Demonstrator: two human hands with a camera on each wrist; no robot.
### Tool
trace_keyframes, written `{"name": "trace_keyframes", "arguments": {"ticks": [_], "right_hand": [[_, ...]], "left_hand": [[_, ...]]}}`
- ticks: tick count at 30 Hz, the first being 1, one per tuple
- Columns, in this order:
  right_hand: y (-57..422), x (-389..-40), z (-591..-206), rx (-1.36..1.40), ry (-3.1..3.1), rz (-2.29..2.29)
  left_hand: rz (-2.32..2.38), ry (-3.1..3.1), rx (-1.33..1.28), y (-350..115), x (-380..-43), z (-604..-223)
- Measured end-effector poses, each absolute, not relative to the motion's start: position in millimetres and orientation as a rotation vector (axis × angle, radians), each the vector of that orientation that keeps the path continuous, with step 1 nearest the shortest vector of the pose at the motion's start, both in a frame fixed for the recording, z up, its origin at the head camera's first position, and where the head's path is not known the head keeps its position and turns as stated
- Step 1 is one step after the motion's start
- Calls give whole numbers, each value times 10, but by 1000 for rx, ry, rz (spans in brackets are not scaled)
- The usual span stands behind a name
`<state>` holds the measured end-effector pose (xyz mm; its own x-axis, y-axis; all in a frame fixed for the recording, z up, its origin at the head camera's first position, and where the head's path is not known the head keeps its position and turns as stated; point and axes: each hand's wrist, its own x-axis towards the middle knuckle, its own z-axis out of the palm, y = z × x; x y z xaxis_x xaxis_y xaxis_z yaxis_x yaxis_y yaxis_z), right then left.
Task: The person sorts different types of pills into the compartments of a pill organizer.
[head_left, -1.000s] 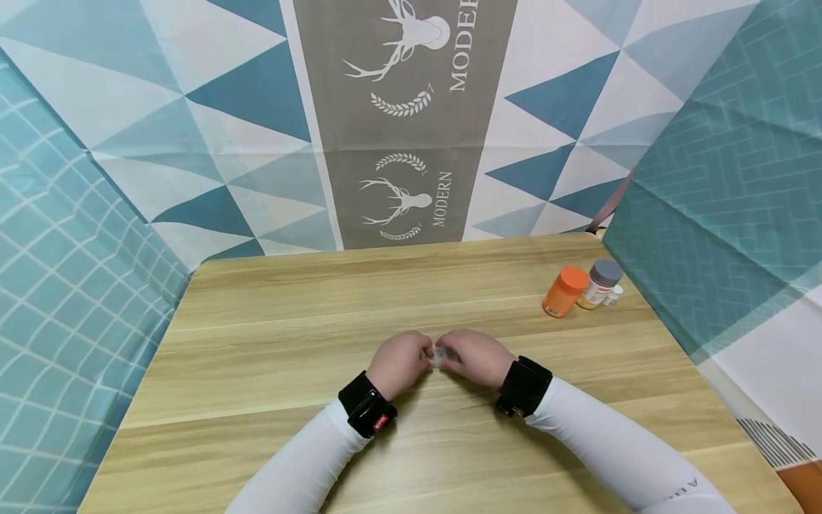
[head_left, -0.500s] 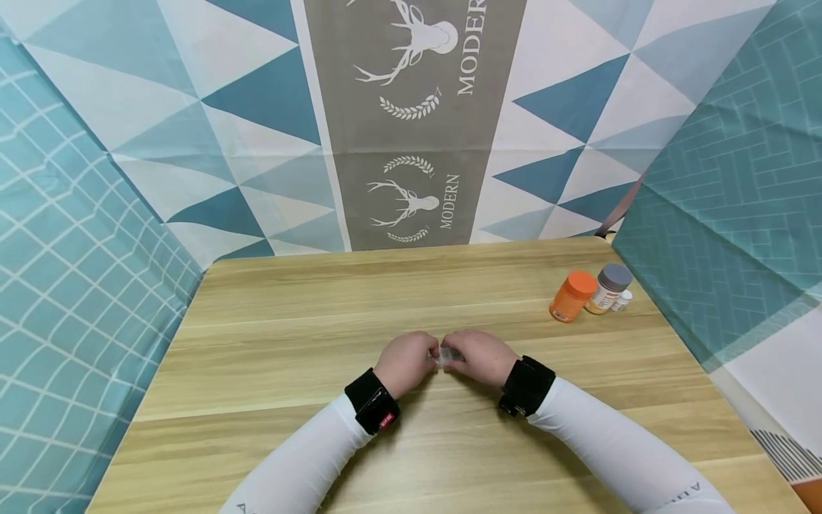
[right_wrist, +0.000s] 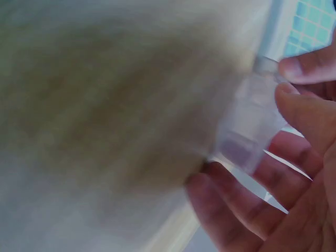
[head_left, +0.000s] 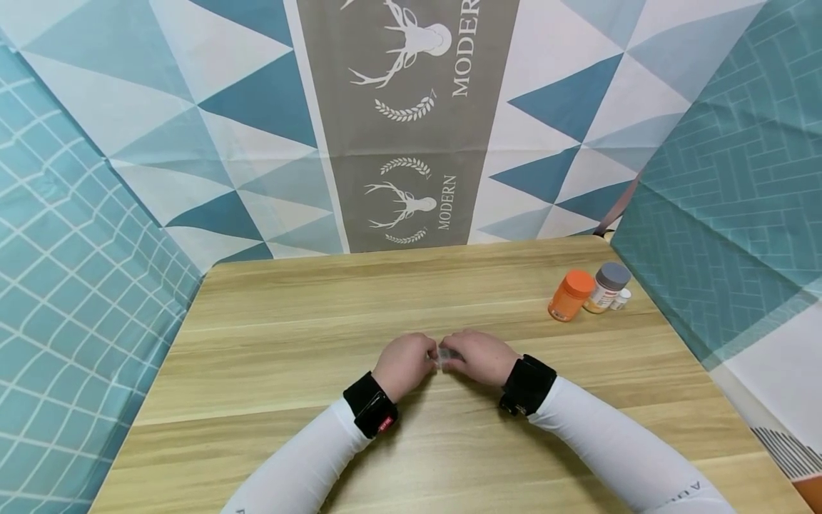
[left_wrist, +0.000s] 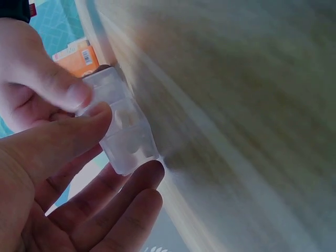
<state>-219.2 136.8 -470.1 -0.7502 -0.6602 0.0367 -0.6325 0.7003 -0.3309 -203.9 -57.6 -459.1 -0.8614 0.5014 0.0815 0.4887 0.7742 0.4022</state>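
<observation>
A small translucent plastic pill box (left_wrist: 127, 137) with a row of compartments is held between both hands over the middle of the table. Pale shapes show through its walls in the left wrist view. My left hand (head_left: 402, 365) pinches one end, thumb on the near face and fingers behind and under it. From the other end my right hand (head_left: 483, 358) grips the same pill box (right_wrist: 242, 123), its thumb against the face and fingers beneath. The two thumbs lie close together. In the head view the hands hide most of the box.
At the table's right rear stand an orange bottle (head_left: 571, 295), a grey-capped bottle (head_left: 606, 288) and a small white bottle (head_left: 621, 298), close together. The wooden table (head_left: 289, 343) meets patterned cloth at the back and both sides.
The head view has shifted slightly, so the whole scene sits a little differently. Both hands keep their hold on the pill box in nearly the same place.
</observation>
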Motion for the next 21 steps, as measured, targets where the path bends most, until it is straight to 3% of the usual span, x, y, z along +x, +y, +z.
{"name": "trace_keyframes", "arguments": {"ticks": [21], "right_hand": [[1249,-2519,-4759,-559,2695,-810]], "left_hand": [[624,2945,881,-599,-2041,-4604]]}}
